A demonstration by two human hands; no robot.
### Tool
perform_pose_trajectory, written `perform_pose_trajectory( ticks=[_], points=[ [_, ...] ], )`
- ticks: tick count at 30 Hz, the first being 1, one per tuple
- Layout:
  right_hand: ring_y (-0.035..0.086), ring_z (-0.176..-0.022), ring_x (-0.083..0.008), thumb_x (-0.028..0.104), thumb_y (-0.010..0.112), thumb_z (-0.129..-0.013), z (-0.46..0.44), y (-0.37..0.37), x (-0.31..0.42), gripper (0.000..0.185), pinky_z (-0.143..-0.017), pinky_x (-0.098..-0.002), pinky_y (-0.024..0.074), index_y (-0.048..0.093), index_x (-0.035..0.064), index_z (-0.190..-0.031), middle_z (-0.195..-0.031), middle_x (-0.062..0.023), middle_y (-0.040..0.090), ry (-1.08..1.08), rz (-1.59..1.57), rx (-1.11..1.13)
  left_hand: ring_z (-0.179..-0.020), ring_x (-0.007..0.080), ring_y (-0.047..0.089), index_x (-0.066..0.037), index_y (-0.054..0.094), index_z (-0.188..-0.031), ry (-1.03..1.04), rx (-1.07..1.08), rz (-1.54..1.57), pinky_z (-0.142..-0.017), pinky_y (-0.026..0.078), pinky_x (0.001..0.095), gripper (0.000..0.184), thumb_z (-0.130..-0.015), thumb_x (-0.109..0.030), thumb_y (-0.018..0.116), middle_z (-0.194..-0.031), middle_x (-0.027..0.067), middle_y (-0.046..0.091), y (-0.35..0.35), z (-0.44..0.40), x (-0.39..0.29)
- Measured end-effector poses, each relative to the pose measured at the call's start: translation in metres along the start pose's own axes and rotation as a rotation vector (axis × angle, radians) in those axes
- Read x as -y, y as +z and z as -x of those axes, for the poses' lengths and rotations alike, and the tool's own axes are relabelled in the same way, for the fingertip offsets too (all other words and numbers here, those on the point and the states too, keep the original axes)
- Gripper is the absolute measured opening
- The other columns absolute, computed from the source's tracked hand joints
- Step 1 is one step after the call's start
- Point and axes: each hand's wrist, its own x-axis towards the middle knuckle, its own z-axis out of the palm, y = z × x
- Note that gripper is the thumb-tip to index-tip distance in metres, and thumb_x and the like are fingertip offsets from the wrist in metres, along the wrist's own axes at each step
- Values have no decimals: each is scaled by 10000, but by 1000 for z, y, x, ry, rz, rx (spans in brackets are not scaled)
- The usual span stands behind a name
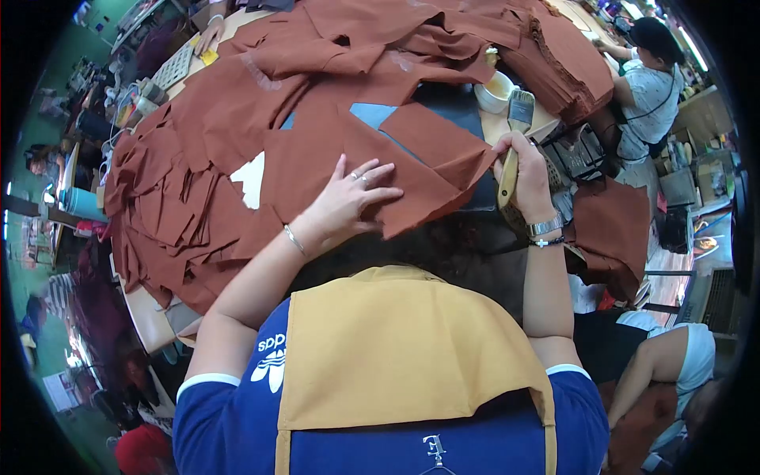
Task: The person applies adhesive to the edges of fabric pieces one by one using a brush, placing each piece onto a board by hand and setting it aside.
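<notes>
My left hand (pixel 352 194) lies with fingers spread on a rust-brown fabric piece (pixel 317 158). A ring and a bracelet show on that hand and wrist. My right hand (pixel 524 170) grips the wooden handle of a flat paintbrush (pixel 520 111), its bristle end pointing away from me. The fingers of that hand are also at the right corner of a folded fabric piece (pixel 443 150); whether they pinch it I cannot tell. Just beyond the brush stands a white cup (pixel 495 93) with something pale yellow inside. Light blue patches (pixel 372 114) show between the fabric pieces.
Overlapping rust-brown pieces (pixel 174 206) cover the table's left side, and a thick stack (pixel 570 63) lies at the back right. More fabric (pixel 609 229) hangs at the right. A co-worker (pixel 653 87) is at the far right; another person's hand (pixel 210 36) rests at the back left.
</notes>
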Motion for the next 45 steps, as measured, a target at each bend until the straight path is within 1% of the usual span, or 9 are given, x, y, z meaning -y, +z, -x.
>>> perform_pose_trajectory(
  ticks=[3, 11, 14, 18, 27, 30, 32, 36, 45],
  points=[
    [595, -721, -262, -29, 700, -749, 4, -7, 5, 230, -671, -353, 481, 576, 45, -927, -798, -102, 565, -9, -24, -53, -1425, 327, 410, -257, 703, -1189, -183, -197, 253, -1126, 178, 736, 331, -862, -298, 738, -1493, 72, 501, 22, -4, -16],
    [611, -812, -152, -129, 704, -814, -8, -13, 36, 320, -735, -231, 490, 525, 79, -977, -899, -85, 585, -167, -601, -303, -976, 111, 568, -13, 614, -1089, -346, -1070, 831, -900, 454, 242, 114, -1021, -62, 537, -1049, 34, 603, -14, 49, 20],
    [611, -876, -166, -25, 796, -832, -21, -24, 86, 370, -787, -270, 506, 485, 95, -992, -974, -97, 618, -486, -216, -278, -978, 146, 557, 5, 591, -1090, -422, -1305, -154, -903, 452, 284, 126, -1023, -93, 548, -1015, 45, 570, -78, 114, 47],
    [610, -787, -155, 62, 865, -788, -38, -39, 138, 399, -696, -266, 500, 498, 98, -941, -927, -96, 629, -625, -301, -213, -999, 176, 580, -17, 598, -1137, -583, -1508, -377, -898, 470, 314, 189, -1004, -150, 574, -1073, 58, 599, -169, 197, 53],
    [501, -648, -71, 127, 881, -783, -35, -49, 96, 361, -605, -250, 468, 529, 87, -852, -730, 1, 582, -215, -141, -224, -1046, 246, 633, -66, 613, -1241, -808, -1015, -574, -887, 510, 382, 351, -962, -278, 634, -1205, 88, 664, -275, 56, 29],
    [551, -625, -183, 114, 790, -861, -21, -29, -6, 252, -626, -331, 497, 552, 31, -861, -708, -115, 580, 133, -31, -102, -1104, 317, 634, -46, 580, -1311, -349, -842, -78, -918, 505, 360, 484, -908, -285, 702, -1262, 164, 654, -183, -33, 54],
    [642, -677, -268, 211, 739, -917, -5, -38, -58, 237, -654, -386, 508, 590, 26, -915, -747, -150, 633, 212, 180, -39, -1363, 364, 457, -89, 503, -1418, -200, -627, -506, -1060, 359, 608, 677, -880, -456, 687, -1457, 193, 505, -94, -49, 59],
    [576, -616, -136, 350, 629, -1004, -2, -43, -105, 331, -588, -291, 475, 650, 97, -1216, -702, -49, 606, 300, -85, -219, -1533, 387, 163, -222, 288, -1592, -399, -36, -151, -1163, 128, 692, 933, -846, -665, 631, -1663, 191, 173, 16, -45, 39],
    [578, -568, -72, 601, 550, -980, -99, -33, -129, 604, -542, -226, 486, 697, 84, -1254, -687, 3, 633, 739, -509, -167, -1531, 426, 120, -178, 321, -1570, -530, -190, -53, -1144, 121, 720, 1037, -763, -715, 689, -1653, 210, 183, 31, -40, 40]
  ],
)
